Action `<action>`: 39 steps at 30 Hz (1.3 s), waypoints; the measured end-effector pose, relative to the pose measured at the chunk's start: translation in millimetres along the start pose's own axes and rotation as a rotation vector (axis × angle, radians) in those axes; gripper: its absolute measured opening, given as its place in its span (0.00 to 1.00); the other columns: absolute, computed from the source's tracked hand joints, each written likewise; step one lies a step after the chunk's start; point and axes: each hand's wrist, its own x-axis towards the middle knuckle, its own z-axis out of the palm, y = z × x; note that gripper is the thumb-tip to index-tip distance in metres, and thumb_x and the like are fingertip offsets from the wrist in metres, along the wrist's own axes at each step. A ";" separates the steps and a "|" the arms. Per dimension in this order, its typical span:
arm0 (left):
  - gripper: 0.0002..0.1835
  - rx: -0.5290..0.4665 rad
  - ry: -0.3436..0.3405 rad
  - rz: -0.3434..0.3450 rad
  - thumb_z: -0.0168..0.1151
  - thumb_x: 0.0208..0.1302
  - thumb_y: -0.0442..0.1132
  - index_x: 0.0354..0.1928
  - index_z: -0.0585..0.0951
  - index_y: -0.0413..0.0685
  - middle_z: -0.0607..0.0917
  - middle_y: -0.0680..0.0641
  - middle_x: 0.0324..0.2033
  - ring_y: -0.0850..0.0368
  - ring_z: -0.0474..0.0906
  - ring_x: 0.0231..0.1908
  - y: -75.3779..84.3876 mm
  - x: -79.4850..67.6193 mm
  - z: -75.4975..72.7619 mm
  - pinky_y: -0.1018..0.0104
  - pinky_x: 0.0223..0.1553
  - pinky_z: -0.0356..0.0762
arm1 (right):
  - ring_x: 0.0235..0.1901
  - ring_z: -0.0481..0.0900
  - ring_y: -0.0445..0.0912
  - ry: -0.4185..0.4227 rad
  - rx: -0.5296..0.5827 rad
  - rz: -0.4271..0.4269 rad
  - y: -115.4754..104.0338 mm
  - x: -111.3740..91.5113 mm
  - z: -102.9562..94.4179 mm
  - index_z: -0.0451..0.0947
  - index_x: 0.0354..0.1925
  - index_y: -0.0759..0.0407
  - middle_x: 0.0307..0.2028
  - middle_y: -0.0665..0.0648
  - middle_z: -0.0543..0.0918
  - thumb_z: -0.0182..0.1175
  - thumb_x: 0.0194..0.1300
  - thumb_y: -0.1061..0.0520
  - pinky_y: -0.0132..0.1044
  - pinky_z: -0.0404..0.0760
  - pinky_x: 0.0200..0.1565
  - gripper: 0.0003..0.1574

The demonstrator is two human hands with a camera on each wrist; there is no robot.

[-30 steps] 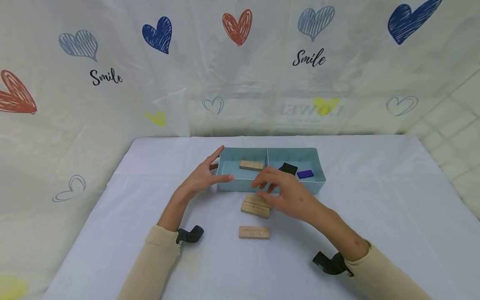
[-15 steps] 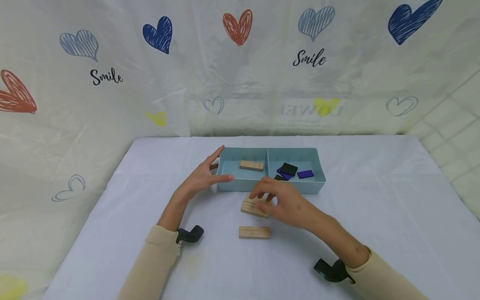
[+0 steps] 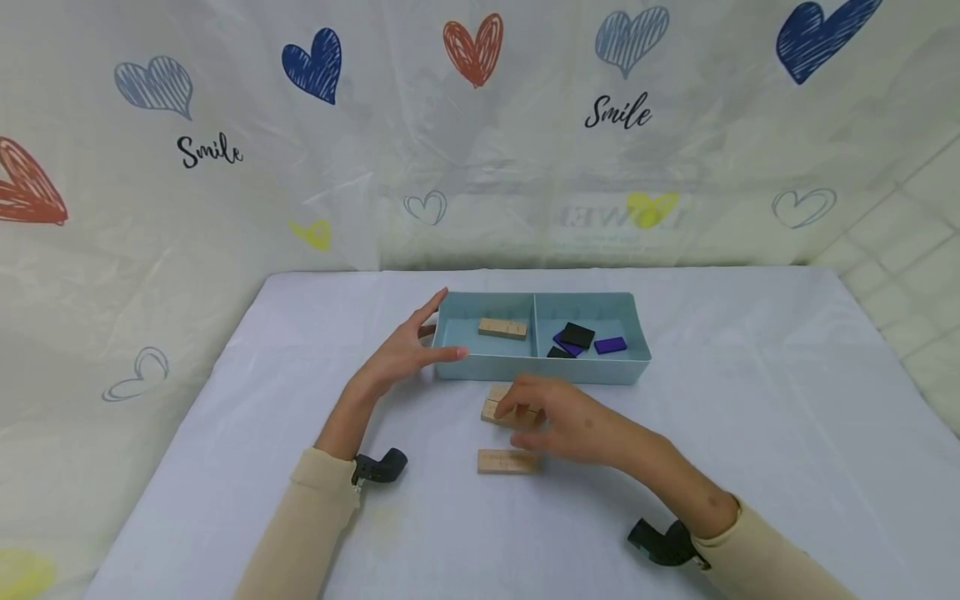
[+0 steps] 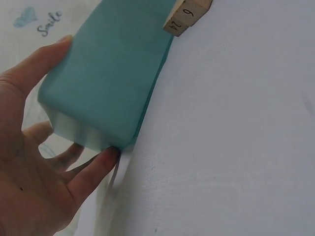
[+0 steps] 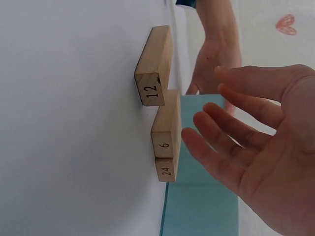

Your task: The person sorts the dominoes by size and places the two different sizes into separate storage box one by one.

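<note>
The left hand [image 3: 396,354] holds the left end of the blue box [image 3: 480,368] between thumb and fingers; a light, steady hold should suffice. The right hand [image 3: 570,423], loosely parted, gripping nothing, hovers by the near blocks; gripping by the ends (6 and 24 touch) seems cleanest. Counts: one wooden block [image 3: 502,328] in the left compartment, three numbered blocks [image 5: 163,144] near; right compartment, two black tiles [image 3: 578,335], two purple tiles [image 3: 611,345] visible.

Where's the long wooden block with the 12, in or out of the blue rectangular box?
Out. Block 12 lies on the white cloth, in front of the box.
</note>
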 end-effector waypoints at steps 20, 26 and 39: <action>0.55 -0.007 0.001 0.021 0.78 0.57 0.58 0.78 0.50 0.94 0.52 0.56 0.83 0.46 0.57 0.81 -0.1 -0.1 0.0 0.28 0.72 0.60 | 0.45 0.79 0.38 -0.196 -0.079 0.022 1.9 -0.9 12.6 0.84 0.56 0.44 0.48 0.42 0.84 0.76 0.61 0.59 0.30 0.81 0.45 0.25; 0.57 -0.005 0.011 0.011 0.78 0.57 0.59 0.80 0.50 0.90 0.53 0.55 0.83 0.46 0.57 0.81 -0.4 0.0 -0.2 0.28 0.72 0.61 | 0.42 0.77 0.37 -0.251 -0.137 0.065 -2.5 2.4 20.6 0.80 0.63 0.39 0.44 0.37 0.78 0.78 0.59 0.57 0.30 0.77 0.43 0.36; 0.55 -0.002 0.014 0.000 0.78 0.56 0.60 0.77 0.50 0.96 0.53 0.57 0.83 0.46 0.57 0.81 0.1 -1.0 -0.3 0.28 0.73 0.60 | 0.43 0.74 0.36 -0.367 -0.118 0.119 -5.8 6.4 21.6 0.70 0.73 0.45 0.51 0.40 0.73 0.82 0.52 0.59 0.28 0.78 0.46 0.53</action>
